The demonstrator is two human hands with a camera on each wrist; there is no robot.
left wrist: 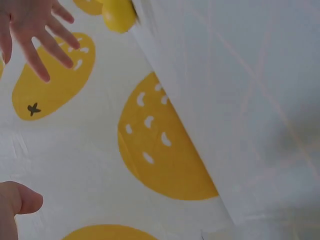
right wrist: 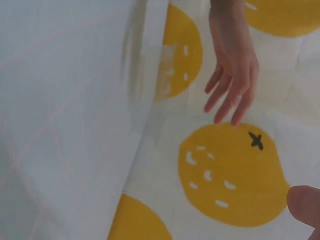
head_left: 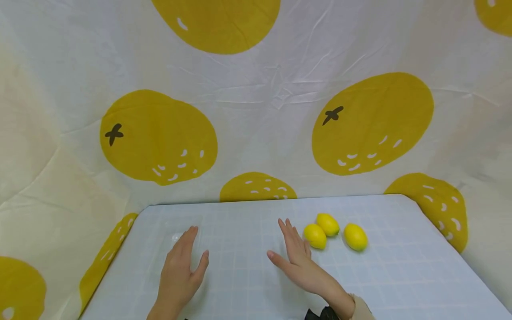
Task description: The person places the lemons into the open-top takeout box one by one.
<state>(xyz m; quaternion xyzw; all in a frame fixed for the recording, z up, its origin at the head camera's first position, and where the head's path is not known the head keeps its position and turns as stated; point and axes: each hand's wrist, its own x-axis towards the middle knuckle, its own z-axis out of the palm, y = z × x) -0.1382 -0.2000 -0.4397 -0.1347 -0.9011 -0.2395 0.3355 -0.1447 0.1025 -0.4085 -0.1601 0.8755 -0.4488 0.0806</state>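
Observation:
Both hands are held up over the table with straight fingers, palms turned toward each other and a wide gap between them. My left hand (head_left: pixel 180 271) holds nothing; beside its fingers lies a faint see-through object (head_left: pixel 176 237), whose kind I cannot tell. My right hand (head_left: pixel 298 262) is also bare, its fingers spread. Just right of it sit three yellow lemons: one lemon (head_left: pixel 315 236) nearest the fingers, a second lemon (head_left: pixel 328 224) close behind it, and a third lemon (head_left: pixel 355 237) apart to the right. In the left wrist view, a lemon (left wrist: pixel 119 15) shows at the top.
The table (head_left: pixel 248 258) has a pale blue checked cover and rounded far corners. A white cloth (head_left: pixel 260 124) printed with large yellow fruit hangs behind the table and along both sides. A dark object (head_left: pixel 322 313) shows at my right wrist by the beige sleeve (head_left: pixel 360 307).

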